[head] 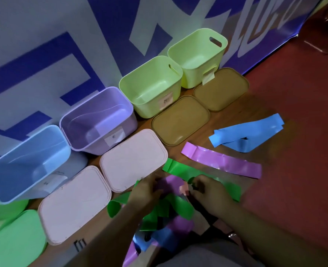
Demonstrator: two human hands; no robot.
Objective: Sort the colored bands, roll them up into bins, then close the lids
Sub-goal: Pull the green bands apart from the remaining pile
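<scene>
A tangled pile of green, purple, blue and black bands [165,214] lies at the bottom centre. My left hand [143,191] and my right hand [207,189] both reach into its top and pinch bands there; which band each grips is blurred. A purple band [220,159] lies flat beyond my right hand. A blue band [249,134] lies folded farther right. Open bins stand in a row along the wall: a blue bin [27,164], a purple bin [99,120] and two light green bins [149,85] [197,54].
Lids lie in front of the bins: two pink lids [72,205] [134,158], two tan lids [180,120] [220,89] and a green lid [13,239] at bottom left. A blue-and-white banner [63,35] backs the bins. Red floor [294,112] spreads to the right.
</scene>
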